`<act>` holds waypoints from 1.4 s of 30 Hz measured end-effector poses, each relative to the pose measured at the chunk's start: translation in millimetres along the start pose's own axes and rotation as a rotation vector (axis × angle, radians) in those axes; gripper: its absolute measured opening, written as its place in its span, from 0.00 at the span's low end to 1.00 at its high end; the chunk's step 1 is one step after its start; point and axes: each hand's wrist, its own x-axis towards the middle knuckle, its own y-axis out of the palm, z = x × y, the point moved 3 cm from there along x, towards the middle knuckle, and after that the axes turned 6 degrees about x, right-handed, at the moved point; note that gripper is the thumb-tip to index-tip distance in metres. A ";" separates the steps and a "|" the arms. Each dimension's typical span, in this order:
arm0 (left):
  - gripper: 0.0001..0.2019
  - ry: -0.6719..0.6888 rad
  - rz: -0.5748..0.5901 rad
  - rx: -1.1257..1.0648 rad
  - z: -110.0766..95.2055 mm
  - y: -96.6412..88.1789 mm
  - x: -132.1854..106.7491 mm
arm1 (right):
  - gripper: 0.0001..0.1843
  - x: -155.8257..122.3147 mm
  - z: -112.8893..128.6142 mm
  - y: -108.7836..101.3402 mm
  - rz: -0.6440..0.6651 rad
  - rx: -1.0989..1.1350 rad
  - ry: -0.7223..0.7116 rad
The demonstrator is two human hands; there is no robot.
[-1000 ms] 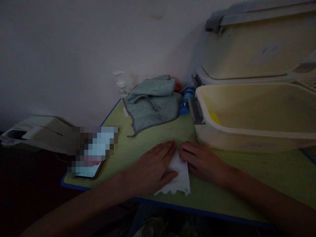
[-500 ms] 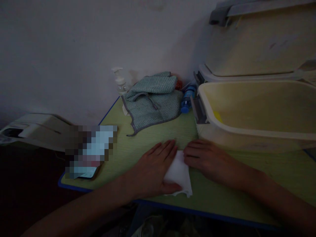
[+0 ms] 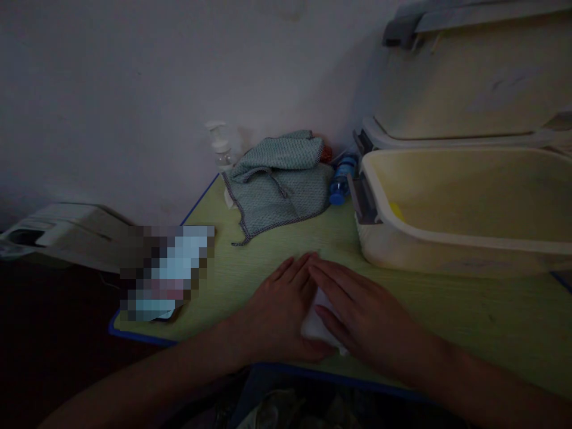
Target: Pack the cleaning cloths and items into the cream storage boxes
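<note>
A folded white sheet (image 3: 318, 326), perhaps tissue or thin cloth, lies near the front edge of the table. My left hand (image 3: 286, 316) rests on its left side, fingers stretched forward and the thumb along the near edge. Over the right part of the sheet lies my right hand (image 3: 357, 304), its fingers extended and their tips meeting the left fingers. Between them the hands cover most of the sheet; only its middle and a bit of the near edge show.
Behind the hands lies a grey-green cloth (image 3: 286, 190), with a pump bottle (image 3: 221, 149) and a blue-capped bottle (image 3: 343, 179) beside it. An open-lidded storage box (image 3: 429, 244) stands right. A blurred phone (image 3: 179, 268) sits left on the green table (image 3: 456, 322).
My right hand has moved left and toward me, from the sheet's far right corner to over its right side, hiding more of it. My left hand stays nearly in place.
</note>
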 end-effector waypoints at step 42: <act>0.42 0.004 -0.008 0.060 3.2 4.0 -10.6 | 0.34 -21.5 -11.2 20.0 0.267 0.129 0.090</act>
